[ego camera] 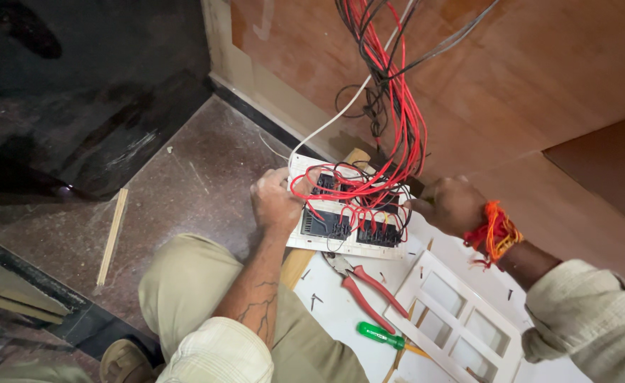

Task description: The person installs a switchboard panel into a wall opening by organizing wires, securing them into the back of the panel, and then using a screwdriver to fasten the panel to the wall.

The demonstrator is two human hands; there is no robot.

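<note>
On the floor at 9 o'clock: one wooden stick (112,235) | left hand (275,202) clamped on switch plate (348,213)'s left edge | red wires (397,120) across it | right hand (453,206) closed at 3 o'clock | below: one pair of pliers (365,284), one green screwdriver (380,335), one white frame (461,323)

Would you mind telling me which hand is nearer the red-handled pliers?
Left. The left hand grips the switch plate's left edge, just up-left of the red-handled pliers; the right hand sits farther up-right.
</note>
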